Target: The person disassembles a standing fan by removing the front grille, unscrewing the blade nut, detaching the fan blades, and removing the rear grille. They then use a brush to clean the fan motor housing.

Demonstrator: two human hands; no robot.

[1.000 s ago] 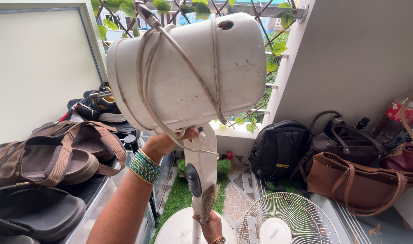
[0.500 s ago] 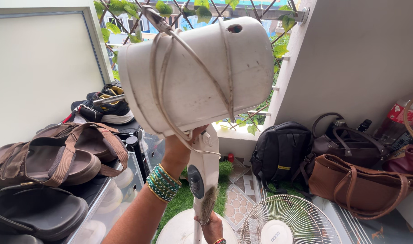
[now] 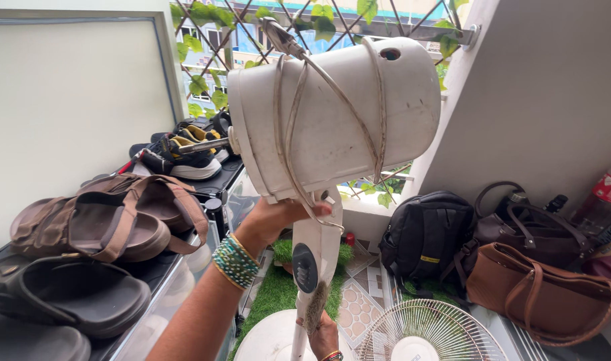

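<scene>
The left hand (image 3: 275, 217) cups the fan motor (image 3: 335, 110) from beneath, cord (image 3: 288, 120) wrapped above its grip. The right hand (image 3: 324, 334) pinches a brush (image 3: 314, 307) against the stand (image 3: 317, 257); brushing goes best with the motor braced steady.

The fan motor housing (image 3: 339, 113) hides the left hand's (image 3: 278, 217) fingertips; below it, the right hand (image 3: 324, 337) (gripping the stand) and the wire grille (image 3: 429, 334) run off the bottom edge.
</scene>
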